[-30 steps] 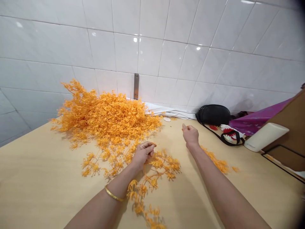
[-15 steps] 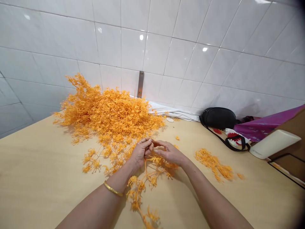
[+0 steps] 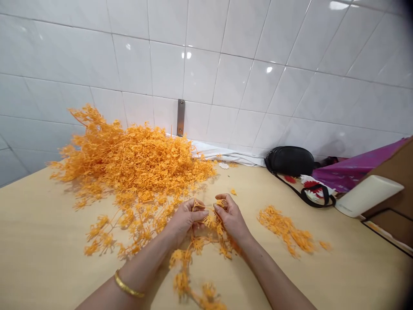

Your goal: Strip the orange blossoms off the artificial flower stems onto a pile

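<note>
Between my hands is an orange artificial flower spray (image 3: 180,282), its branches trailing toward me over the table. My left hand (image 3: 183,219) pinches its thin stem between thumb and fingers. Close beside it, my right hand (image 3: 232,218) has thumb and fingertips closed on a small orange floret (image 3: 220,203) of the same spray. A large heap of orange artificial sprays (image 3: 138,159) lies to the left, against the wall. Right of my right hand is a small pile of loose orange florets (image 3: 285,228). One stray floret (image 3: 233,192) lies just beyond my hands.
A black bag (image 3: 290,160) with a strap stands at the back right, near red and white flowers (image 3: 312,191). A cream bottle (image 3: 369,196) leans by a cardboard box (image 3: 395,193) and purple cloth (image 3: 351,170). White cloth (image 3: 232,154) runs along the tiled wall.
My right hand has come back from the far right to the spray beside my left hand and now grips a floret. A stray floret now shows on the table beyond them.
</note>
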The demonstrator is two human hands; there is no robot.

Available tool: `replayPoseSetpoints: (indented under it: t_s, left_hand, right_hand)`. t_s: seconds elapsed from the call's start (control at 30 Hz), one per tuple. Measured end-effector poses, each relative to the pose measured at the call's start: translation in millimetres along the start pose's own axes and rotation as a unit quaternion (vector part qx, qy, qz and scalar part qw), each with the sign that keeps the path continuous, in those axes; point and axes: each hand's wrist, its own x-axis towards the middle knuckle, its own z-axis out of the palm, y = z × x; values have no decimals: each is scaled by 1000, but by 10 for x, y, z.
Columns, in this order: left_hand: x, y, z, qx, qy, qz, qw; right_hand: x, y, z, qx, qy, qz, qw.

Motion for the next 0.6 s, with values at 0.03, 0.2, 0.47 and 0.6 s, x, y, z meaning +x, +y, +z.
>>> replayPoseSetpoints:
  t_s: [0.03, 0.2, 0.47, 0.6]
  left_hand:
    - [-18, 7, 11, 14, -8, -17, 1000]
    - [-57, 20, 50, 54, -40, -50, 997]
    - [73, -5, 97, 110, 17, -19, 994]
    - [87, -1, 103, 117, 50, -20, 992]
  right_hand:
    - [-7, 4, 15, -1, 6, 1, 1000]
    - [-32, -52, 70, -1, -17, -49, 999]
    - [-28, -12, 72, 101, -83, -2, 991]
    - [7, 34, 26, 11, -4, -21, 1000]
